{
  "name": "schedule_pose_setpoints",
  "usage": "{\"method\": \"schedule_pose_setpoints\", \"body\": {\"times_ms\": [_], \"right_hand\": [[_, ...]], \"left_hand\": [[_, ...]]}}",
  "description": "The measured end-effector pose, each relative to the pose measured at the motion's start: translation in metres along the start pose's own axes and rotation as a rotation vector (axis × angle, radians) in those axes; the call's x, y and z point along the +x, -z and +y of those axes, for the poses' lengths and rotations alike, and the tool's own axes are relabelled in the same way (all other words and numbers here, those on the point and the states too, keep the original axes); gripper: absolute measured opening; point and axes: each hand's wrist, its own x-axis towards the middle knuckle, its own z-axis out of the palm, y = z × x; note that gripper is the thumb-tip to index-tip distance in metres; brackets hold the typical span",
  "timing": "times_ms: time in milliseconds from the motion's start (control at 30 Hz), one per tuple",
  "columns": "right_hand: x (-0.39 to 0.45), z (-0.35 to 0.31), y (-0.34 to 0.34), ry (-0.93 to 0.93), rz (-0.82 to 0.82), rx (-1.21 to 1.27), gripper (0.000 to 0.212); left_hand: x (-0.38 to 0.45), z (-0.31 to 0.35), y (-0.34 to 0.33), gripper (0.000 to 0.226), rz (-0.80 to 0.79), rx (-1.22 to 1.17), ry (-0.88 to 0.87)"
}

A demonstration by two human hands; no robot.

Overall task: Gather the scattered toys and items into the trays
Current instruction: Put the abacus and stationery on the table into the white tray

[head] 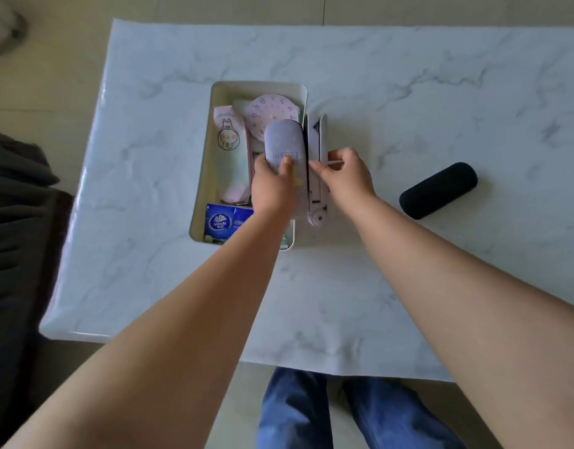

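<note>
Left hand (272,179) gripping lilac case (284,142) at frame centre, over right side of white tray (211,124). Right hand (342,171) pinching edge of pale folded device (316,166) just beside tray's right wall. Black case (438,190) lying well apart, right of centre, on marble table (409,92). Blue tissue pack (225,223) at tray's lower end.

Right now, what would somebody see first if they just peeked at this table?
Two hands meet mid-table: the left hand holds a lilac case above the white tray, while the right hand pinches something thin at the tray's right edge. A black case lies alone, farther right.
</note>
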Motion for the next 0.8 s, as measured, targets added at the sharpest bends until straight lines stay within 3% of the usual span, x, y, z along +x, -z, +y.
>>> {"method": "schedule_pose_setpoints", "body": {"times_ms": [233,333,400,533,633,700,800], "right_hand": [[0.032,-0.052,-0.062,0.055,0.042,-0.010,0.040],[0.037,-0.049,-0.067,0.067,0.072,-0.275,0.036],[0.036,-0.043,-0.069,0.125,0.106,-0.438,0.034],[0.029,-0.037,-0.073,0.156,0.180,-0.510,0.038],[0.027,-0.031,-0.069,0.164,0.111,-0.474,0.046],[0.028,-0.026,-0.065,0.193,0.047,-0.501,0.046],[0.028,-0.021,-0.061,0.182,-0.007,-0.512,0.033]], "left_hand": [[0.075,0.010,0.056,0.035,-0.024,0.114,-0.070],[0.094,0.002,0.053,0.036,-0.124,0.253,0.008],[0.094,-0.006,0.049,0.035,-0.125,0.501,0.053],[0.083,-0.012,0.047,0.062,0.000,0.668,-0.054],[0.086,-0.015,0.038,0.081,-0.050,0.650,-0.143],[0.085,-0.013,0.032,0.078,-0.099,0.621,-0.158],[0.083,-0.013,0.029,0.073,-0.067,0.760,-0.213]]}}
